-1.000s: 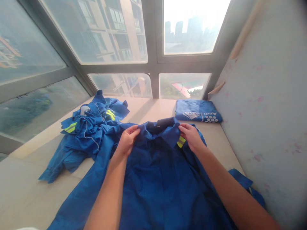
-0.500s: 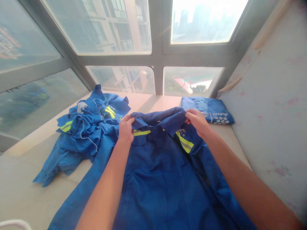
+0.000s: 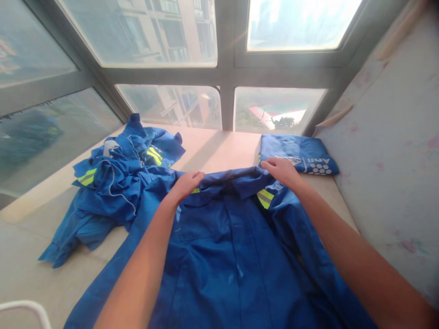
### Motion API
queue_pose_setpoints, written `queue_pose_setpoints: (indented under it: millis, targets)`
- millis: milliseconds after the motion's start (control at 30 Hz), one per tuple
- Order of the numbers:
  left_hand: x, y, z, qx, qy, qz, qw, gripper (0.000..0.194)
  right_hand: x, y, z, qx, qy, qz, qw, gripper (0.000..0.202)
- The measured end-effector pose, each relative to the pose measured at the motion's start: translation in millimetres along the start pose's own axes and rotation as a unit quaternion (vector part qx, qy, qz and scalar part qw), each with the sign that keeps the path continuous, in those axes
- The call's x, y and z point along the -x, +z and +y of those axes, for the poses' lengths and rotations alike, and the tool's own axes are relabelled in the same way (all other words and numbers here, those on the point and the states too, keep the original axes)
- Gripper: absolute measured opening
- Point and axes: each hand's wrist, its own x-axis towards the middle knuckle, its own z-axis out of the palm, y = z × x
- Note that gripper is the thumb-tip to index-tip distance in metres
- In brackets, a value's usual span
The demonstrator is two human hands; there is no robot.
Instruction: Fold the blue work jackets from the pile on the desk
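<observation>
While both hands press flat, the blue work jacket (image 3: 226, 256) lies spread beneath them.
Left hand (image 3: 187, 183) and right hand (image 3: 281, 170) rest open-fingered on its collar (image 3: 233, 180); crumpled jackets (image 3: 116, 178) lie left of the left hand.

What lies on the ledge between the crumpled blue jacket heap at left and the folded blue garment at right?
In the head view, bare beige ledge separates the crumpled heap from the folded garment; nearer, the spread blue jacket's collar.
</observation>
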Motion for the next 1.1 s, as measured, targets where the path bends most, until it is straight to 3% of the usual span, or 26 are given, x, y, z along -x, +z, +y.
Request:
queue_pose_setpoints:
  millis: [100, 200, 333, 500, 600, 733, 867, 1000, 1100]
  targets:
    - [-8, 3.9, 3, -0.144, 0.099, -0.011, 0.985, 0.031, -10, 0, -9, 0.068, -0.042, -0.023, 0.997, 0.030]
    - [-5, 7.0, 6, -0.291, 0.195, -0.031, 0.936, 0.029, -10, -2, -15, 0.078, -0.076, -0.069, 0.992, 0.030]
    - [3, 8.9, 10, -0.383, 0.223, -0.060, 0.894, 0.028, -3, -3, -14, 0.096, -0.088, -0.065, 0.989, 0.027]
    - [8, 12.1, 13, -0.437, 0.229, -0.076, 0.867, 0.027, 4, -3, -13, 0.166, -0.109, -0.069, 0.978, 0.012]
    - [10, 15.3, 16, -0.434, 0.244, -0.072, 0.864, 0.025, 6, -7, -20, 0.191, -0.111, -0.047, 0.974, 0.015]
    - [8, 18.6, 15, -0.396, 0.248, -0.041, 0.883, 0.006, 8, -11, -30, 0.208, -0.119, -0.025, 0.971, 0.022]
    - [2, 20.5, 9, -0.366, 0.213, -0.015, 0.906, 0.017, 10, -11, -36, 0.250, -0.119, -0.012, 0.961, 0.026]
    - [-4, 19.5, 8, -0.366, 0.171, 0.029, 0.914, 0.014, 11, -11, -36, 0.290, -0.095, -0.048, 0.951, 0.020]
    - [-18, 10.7, 20, -0.351, 0.151, 0.065, 0.922, 0.012, 2, -14, -39, 0.229, -0.086, -0.081, 0.966, 0.020]
